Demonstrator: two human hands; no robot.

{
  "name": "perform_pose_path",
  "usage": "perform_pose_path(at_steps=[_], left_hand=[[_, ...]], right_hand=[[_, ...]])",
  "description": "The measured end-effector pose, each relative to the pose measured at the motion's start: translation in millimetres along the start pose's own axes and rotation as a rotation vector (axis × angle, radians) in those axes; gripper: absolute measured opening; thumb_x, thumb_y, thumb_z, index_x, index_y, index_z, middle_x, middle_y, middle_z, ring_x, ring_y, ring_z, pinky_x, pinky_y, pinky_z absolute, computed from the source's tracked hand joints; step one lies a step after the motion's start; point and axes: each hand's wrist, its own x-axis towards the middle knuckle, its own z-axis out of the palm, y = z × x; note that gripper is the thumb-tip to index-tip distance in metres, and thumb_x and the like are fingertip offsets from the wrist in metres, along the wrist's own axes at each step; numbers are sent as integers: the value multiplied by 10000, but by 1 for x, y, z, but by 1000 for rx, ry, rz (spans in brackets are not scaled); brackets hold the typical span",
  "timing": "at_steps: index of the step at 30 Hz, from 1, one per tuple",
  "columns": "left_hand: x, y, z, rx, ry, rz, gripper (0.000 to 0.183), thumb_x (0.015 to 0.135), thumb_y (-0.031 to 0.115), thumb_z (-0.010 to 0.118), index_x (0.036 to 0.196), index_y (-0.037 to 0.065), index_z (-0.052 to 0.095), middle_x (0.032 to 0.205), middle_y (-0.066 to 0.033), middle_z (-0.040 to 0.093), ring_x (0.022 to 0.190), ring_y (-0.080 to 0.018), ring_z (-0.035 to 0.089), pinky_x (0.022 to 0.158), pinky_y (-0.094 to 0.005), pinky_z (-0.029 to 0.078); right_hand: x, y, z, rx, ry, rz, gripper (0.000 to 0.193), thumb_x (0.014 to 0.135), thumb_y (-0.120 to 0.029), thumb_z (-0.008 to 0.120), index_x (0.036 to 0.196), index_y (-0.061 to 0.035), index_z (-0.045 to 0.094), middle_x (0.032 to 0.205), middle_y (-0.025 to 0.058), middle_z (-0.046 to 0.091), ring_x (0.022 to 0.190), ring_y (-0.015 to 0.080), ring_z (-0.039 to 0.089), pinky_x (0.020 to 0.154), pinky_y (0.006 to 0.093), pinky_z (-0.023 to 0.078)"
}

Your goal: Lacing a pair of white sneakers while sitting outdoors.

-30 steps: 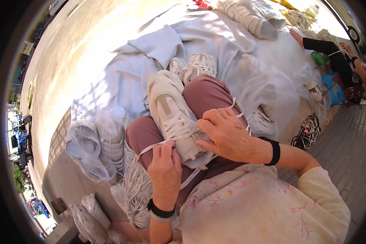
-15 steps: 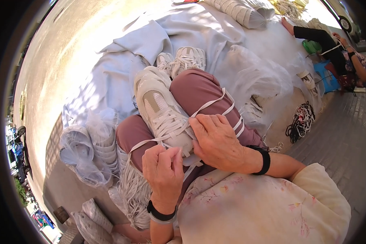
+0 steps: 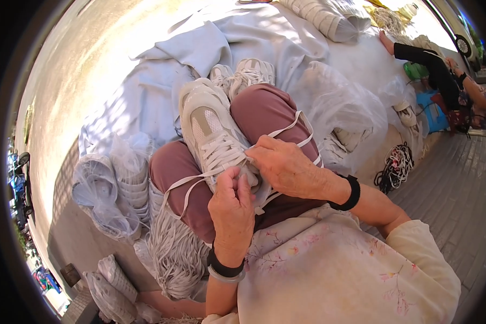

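A beige and off-white sneaker (image 3: 202, 121) lies across my lap between my knees, its toe pointing away and its collar toward me. Flat off-white shoelace (image 3: 221, 150) crosses its front, and loose lengths loop over both knees. My left hand (image 3: 232, 210) is closed at the near end of the lacing, thumb and index finger pinching the lace; the fingertips partly hide it. At the sneaker's right eyelet edge, my right hand (image 3: 289, 168) pinches the shoelace too, its fingers bent over the edge. Both hands touch or nearly touch the sneaker's collar area.
Another laced pair of sneakers (image 3: 248, 75) stands beyond my knees on a pale cloth (image 3: 162, 81). Plastic-wrapped shoes (image 3: 94, 186) and a bundle of laces (image 3: 173, 254) are at left. Clear plastic bags (image 3: 343, 102), tangled dark cords (image 3: 394, 168) and a seated person (image 3: 470, 92) are at right.
My left hand has moved up and right, in to the lacing. My right hand has shifted slightly up, staying at the eyelet edge. The loose lace on the left knee now hangs in a lower loop.
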Motion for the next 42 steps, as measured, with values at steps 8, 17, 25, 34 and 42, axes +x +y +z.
perform_pose_path(at_steps=[8,17,25,34,42], left_hand=[[12,15,9,480,-37,118,189,899,124,617,1052,50,536,840,-174,674,704,-349,658,562,-407,507],[17,9,12,434,27,213,105,913,120,591,981,44,567,786,-182,655,678,-365,643,573,-418,477],[6,8,8,287,78,213,53,929,76,551,945,29,571,717,-154,614,620,-320,619,556,-369,467],[-34,59,-64,-563,-893,197,71,912,71,595,971,33,583,761,-82,608,527,-226,551,509,-300,438],[-31,39,-76,-723,-1208,213,148,889,107,646,1010,29,613,773,-87,625,567,-208,585,519,-298,443]], right_hand=[[-2,-6,0,-4,49,-35,211,733,8,594,941,15,564,879,146,515,799,333,559,680,410,479],[-2,-4,-5,139,96,-2,254,771,-1,587,1023,23,561,945,169,535,865,353,576,723,429,501],[-10,-18,-2,105,137,4,317,776,-19,608,1089,0,561,1044,161,518,899,348,572,761,435,487],[-16,-41,-9,-41,132,-390,358,777,-132,701,1107,-57,584,1208,130,494,1080,317,538,903,427,453],[-18,-53,-56,777,-389,84,263,942,-307,575,912,-62,665,763,91,646,685,196,608,565,316,452]])
